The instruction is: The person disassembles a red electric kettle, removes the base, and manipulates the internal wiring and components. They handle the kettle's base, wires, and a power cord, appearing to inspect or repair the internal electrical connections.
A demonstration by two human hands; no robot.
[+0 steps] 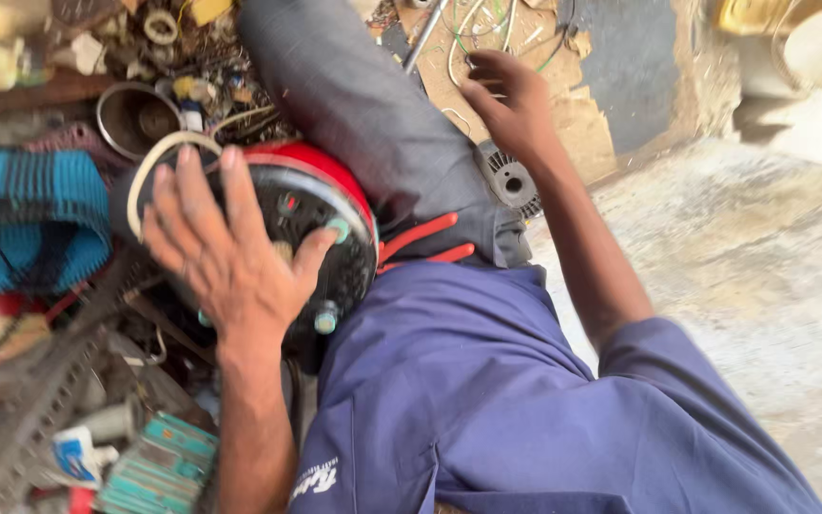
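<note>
From the head camera, the left hand [225,252] lies flat and spread on the round red-and-black motor [321,224] by the person's knee, fingers open, not curled round it. The right hand [511,100] reaches open toward loose wires [473,33] on cardboard, holding nothing. The motor might roll off into the junk — only a flat palm steadies it.

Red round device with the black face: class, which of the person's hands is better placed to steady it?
Probably the left hand: it lies spread on the red round device. The right hand reaches away among wires on cardboard.
</note>
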